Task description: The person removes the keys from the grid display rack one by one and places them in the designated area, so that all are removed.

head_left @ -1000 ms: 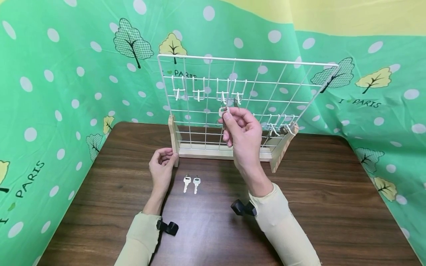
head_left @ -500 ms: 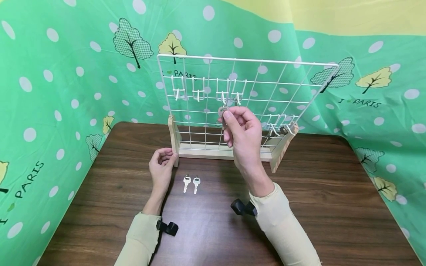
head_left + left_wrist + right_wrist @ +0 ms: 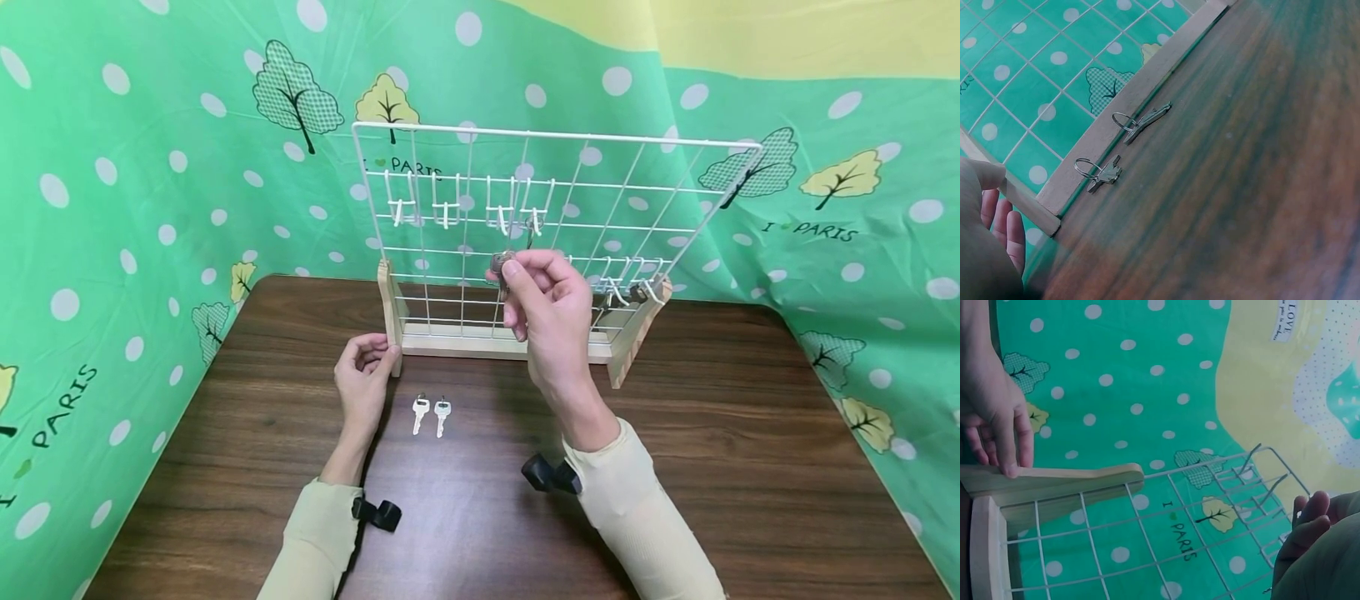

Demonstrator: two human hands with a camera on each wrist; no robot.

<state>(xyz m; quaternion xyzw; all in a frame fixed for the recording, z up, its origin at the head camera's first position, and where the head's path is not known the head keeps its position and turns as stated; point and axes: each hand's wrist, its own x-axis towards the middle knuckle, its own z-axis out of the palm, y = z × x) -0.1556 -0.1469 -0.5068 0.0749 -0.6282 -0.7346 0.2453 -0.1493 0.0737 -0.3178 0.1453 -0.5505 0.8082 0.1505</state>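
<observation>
In the raised right hand (image 3: 558, 312), a silver metal key (image 3: 501, 264) is pinched below a white wire hook (image 3: 501, 208); the left hand (image 3: 363, 372), lower, grips a pale wooden upright (image 3: 388, 304). Just beside it, two flat silver keys (image 3: 421, 407) lie on the brown wooden bench (image 3: 480, 508).

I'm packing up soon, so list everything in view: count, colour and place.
table: one, brown, foreground
stand: one, pale wood, on table
wire rack: one, white, in stand
hooks: at least six, white, on rack
loose keys: two, silver, on table
held key: one, silver, before rack
hanging keys: count unclear, grey, on hooks
backdrop: one, mostly green, behind table
wrist cameras: two, black, one each side
sleeves: two, cream, lower view
left hand: one, pinching the stand
right hand: one, pinching held key
</observation>
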